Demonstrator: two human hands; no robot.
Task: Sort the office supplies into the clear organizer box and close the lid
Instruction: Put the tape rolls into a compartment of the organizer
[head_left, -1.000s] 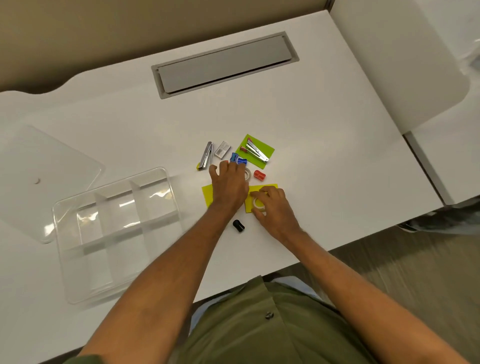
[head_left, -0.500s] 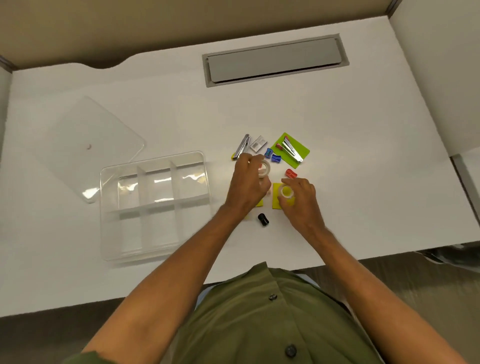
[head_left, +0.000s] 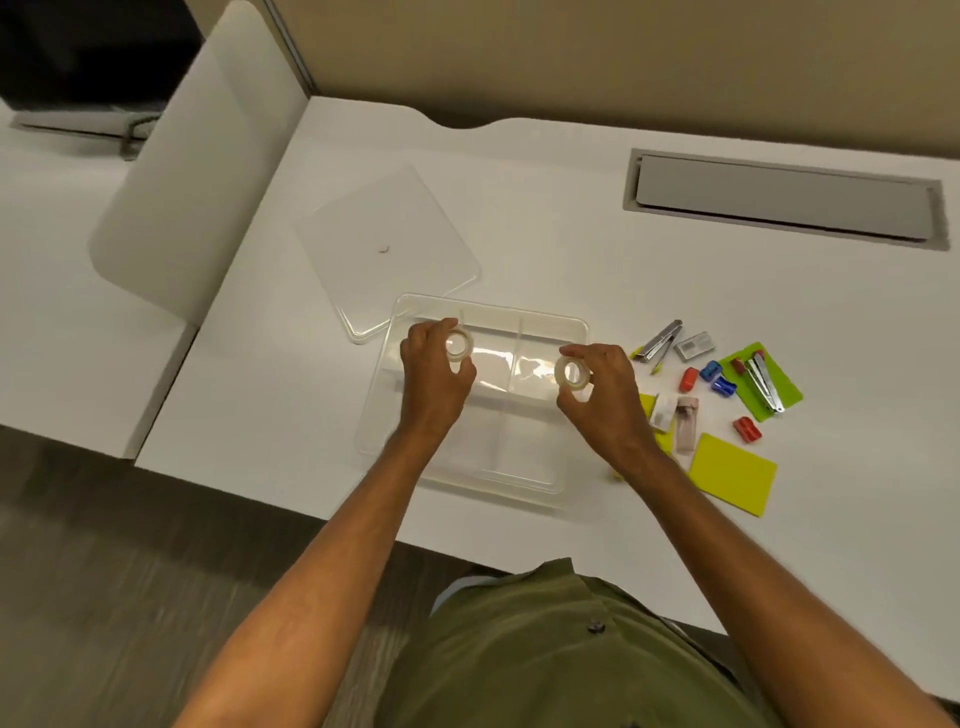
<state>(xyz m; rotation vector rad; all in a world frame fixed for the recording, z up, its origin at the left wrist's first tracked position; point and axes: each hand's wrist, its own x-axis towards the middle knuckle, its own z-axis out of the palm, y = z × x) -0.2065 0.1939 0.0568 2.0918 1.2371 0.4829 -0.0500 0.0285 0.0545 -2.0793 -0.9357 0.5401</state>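
Nearest the camera, an olive-green shirt (head_left: 545, 654) fills the lower edge, with both bare forearms reaching forward over the white surface (head_left: 623, 270). The left hand (head_left: 434, 374) is closed around a clear tape roll (head_left: 458, 344), pinched between thumb and fingers. The right hand (head_left: 602, 395) grips a second tape roll (head_left: 572, 372) the same way. Both rolls are held above the clear organizer box (head_left: 574, 332), which sits open near the front edge of the surface (its internal dividers are visible; no items can be seen in the compartments). To the right of the box lie a yellow sticky-note pad (head_left: 732, 473), red sharpeners (head_left: 747, 429), blue sharpeners (head_left: 717, 378), two staplers (head_left: 660, 340) and a green pad (head_left: 779, 382). Beyond the box, touching its far-left corner, the clear lid (head_left: 384, 249) lies flat. Farther right is a grey cable hatch (head_left: 784, 200).
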